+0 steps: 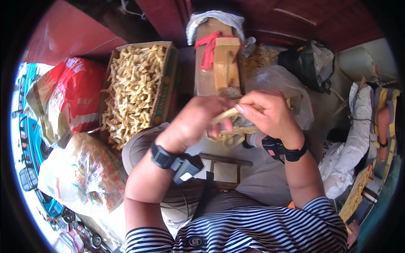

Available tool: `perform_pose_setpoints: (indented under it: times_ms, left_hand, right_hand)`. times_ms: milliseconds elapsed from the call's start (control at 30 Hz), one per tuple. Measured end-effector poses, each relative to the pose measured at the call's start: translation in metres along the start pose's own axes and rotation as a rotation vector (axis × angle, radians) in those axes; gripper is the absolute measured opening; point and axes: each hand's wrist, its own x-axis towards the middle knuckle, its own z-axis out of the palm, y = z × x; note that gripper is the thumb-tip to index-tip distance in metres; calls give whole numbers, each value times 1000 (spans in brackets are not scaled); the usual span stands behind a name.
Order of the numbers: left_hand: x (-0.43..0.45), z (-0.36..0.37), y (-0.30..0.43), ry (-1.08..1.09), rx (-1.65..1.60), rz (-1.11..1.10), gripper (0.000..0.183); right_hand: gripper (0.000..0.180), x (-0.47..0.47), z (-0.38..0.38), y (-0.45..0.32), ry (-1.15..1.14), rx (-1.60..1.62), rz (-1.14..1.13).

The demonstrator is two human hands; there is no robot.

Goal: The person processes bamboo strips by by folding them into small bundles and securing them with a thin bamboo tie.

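Observation:
A pale yellow, pliable strip (224,116) slants between my two hands in front of my lap. My right hand (269,110) pinches its upper part between thumb and fingers. My left hand (196,121) is motion-blurred at the strip's lower end, fingers curled close around it; how firmly it grips is not clear. More loose yellow strips (234,139) hang in loops just below the hands. Beyond them stands a wooden bench (202,76) with an upright wooden block (226,63) and a red cloth tie (208,52).
Left of the bench, a cardboard box (167,79) is heaped with knotted yellow pieces (136,82). Bulging sacks, one red (84,91) and one white (79,177), stand farther left. A clear plastic bag (278,82) and a black bag (307,63) lie right. Another person's arm (383,126) shows at far right.

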Motion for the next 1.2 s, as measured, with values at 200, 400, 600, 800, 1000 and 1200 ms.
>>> perform_pose_setpoints:
  times_ms: [200, 400, 600, 800, 1000, 1200]
  left_hand:
    - [-9, 30, -5, -515, 242, 244, 21]
    - [-24, 12, -4, -33, 539, 810, 14]
    - [-25, 6, 3, 251, 1342, 1106, 15]
    - [-14, 5, -3, 488, 1102, 1191, 16]
    - [-16, -1, -7, 310, 900, 692, 18]
    - [-19, 4, -2, 332, 840, 835, 3]
  right_hand:
    - [20, 1, 2, -2, 12, 95, -303]
    - [26, -5, 19, -1, -93, 432, 194]
    - [24, -11, 32, 18, -459, 1400, 600]
    - [27, -7, 41, 2, 84, 1189, 464]
    - [19, -1, 31, 3, 92, 253, -103]
    - [31, -4, 34, 6, -124, 359, 156]
